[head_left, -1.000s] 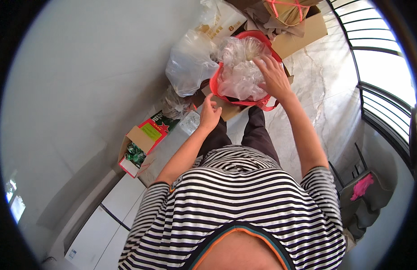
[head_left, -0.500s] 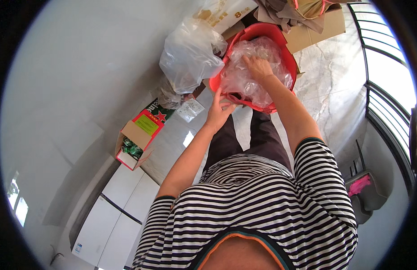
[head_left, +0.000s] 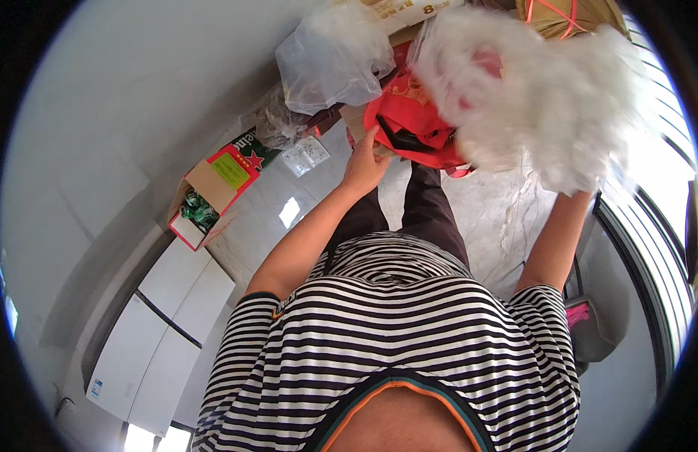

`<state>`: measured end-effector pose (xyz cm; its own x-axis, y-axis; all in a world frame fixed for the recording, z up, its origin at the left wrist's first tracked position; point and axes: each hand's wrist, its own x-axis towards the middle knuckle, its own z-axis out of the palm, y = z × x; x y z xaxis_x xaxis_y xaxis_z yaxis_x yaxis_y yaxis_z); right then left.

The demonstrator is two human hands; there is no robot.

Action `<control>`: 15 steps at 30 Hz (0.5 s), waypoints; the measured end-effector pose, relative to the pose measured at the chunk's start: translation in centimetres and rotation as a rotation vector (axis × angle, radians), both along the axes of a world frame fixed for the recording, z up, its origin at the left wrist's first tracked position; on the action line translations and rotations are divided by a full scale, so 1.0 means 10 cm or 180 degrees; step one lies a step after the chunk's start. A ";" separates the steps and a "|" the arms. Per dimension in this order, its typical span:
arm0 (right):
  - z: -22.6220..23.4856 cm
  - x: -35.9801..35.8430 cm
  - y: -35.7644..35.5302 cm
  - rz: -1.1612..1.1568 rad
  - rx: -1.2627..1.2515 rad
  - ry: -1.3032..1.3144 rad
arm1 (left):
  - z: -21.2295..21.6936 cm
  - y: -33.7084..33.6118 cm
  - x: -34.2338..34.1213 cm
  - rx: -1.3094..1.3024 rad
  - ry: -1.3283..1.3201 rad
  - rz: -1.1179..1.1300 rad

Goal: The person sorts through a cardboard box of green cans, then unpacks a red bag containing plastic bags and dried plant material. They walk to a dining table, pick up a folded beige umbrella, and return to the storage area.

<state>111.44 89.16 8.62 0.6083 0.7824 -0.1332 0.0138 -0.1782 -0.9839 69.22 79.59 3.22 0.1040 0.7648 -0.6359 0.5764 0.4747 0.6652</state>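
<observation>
My left hand (head_left: 366, 164) is closed on the near left rim of an open red bag (head_left: 417, 113). Inside the bag lie red folds and something dark that I cannot make out. Off to the right, a large bundle of crumpled clear plastic film (head_left: 545, 102) is up in the air, smeared by motion. My right forearm (head_left: 556, 237) reaches up to the bundle's lower edge; the hand and its fingers are hidden by the film it holds. The bundle covers the bag's right side.
Left of the red bag is a translucent plastic bag (head_left: 330, 64). A small clear packet (head_left: 305, 156) lies on the floor by an opened carton (head_left: 227, 177) with green cans. White cabinets (head_left: 149, 339) stand lower left, a grey chair (head_left: 601, 328) at right, beside railings (head_left: 669, 105).
My right hand has pulled the plastic film out of the red bag and swung it to the right. The bag's sides have slumped inward. My left hand stays at its rim.
</observation>
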 end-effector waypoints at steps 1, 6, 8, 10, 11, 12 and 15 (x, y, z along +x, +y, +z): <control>0.04 0.13 -0.04 -0.0118 0.0006 0.0034 | -0.01 -0.03 0.01 -0.0006 0.0000 0.0026; 0.21 0.47 -0.34 -0.0345 -0.0061 0.0035 | -0.03 -0.09 -0.02 0.0131 -0.0102 0.0078; 0.27 0.54 -0.44 -0.0365 -0.0083 0.0004 | 0.01 -0.10 -0.01 0.0101 -0.0074 0.0078; 0.33 0.56 -0.53 -0.0383 -0.0100 -0.0022 | 0.06 -0.08 0.00 0.0025 -0.0017 0.0068; 0.36 0.57 -0.55 -0.0379 -0.0105 -0.0038 | 0.02 -0.11 0.00 0.0122 -0.0036 0.0093; 0.38 0.56 -0.59 -0.0363 -0.0104 -0.0050 | -0.01 -0.13 -0.01 0.0219 -0.0051 0.0123; 0.43 0.52 -0.64 -0.0327 -0.0121 -0.0076 | -0.05 -0.18 -0.01 0.0366 -0.0101 0.0183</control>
